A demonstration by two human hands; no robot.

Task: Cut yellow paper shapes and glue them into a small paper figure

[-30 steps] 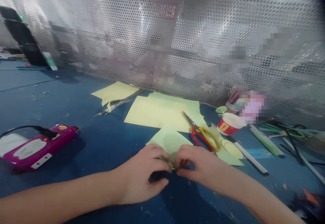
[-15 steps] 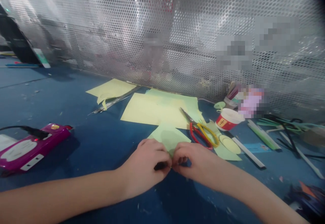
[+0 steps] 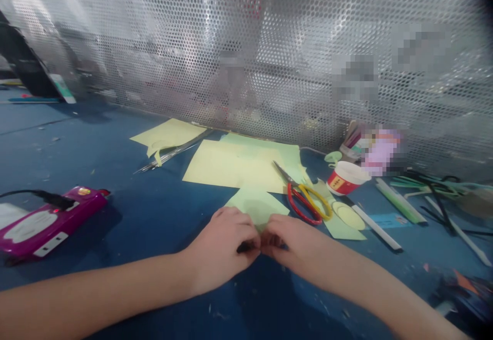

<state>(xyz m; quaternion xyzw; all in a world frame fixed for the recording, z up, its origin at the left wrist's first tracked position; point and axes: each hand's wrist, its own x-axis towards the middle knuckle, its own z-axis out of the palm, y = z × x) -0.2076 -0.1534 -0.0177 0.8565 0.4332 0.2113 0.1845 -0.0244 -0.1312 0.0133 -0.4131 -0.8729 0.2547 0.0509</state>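
Observation:
A small piece of pale green paper point(image 3: 257, 205) is pinched at its near edge between both hands, above the blue table. My left hand point(image 3: 231, 242) has its thumb and fingers closed on the paper's edge. Fingertip to fingertip with it, my right hand point(image 3: 290, 240) grips the same edge. The fingers hide the exact part of the paper being held. Just beyond lie larger yellow paper point(image 3: 223, 165) and scissors point(image 3: 308, 201) with one red and one yellow handle, close to my right hand.
A red and white paper cup point(image 3: 344, 178) stands at the right, near cut yellow ovals point(image 3: 348, 215) and a white stick point(image 3: 376, 228). At the left lies a purple power strip point(image 3: 57, 222) with a plugged cable. A perforated metal screen point(image 3: 185, 47) closes off the back.
The hands stay together on the green paper. The right hand's fingers have curled in slightly closer. Otherwise only the view has shifted a little.

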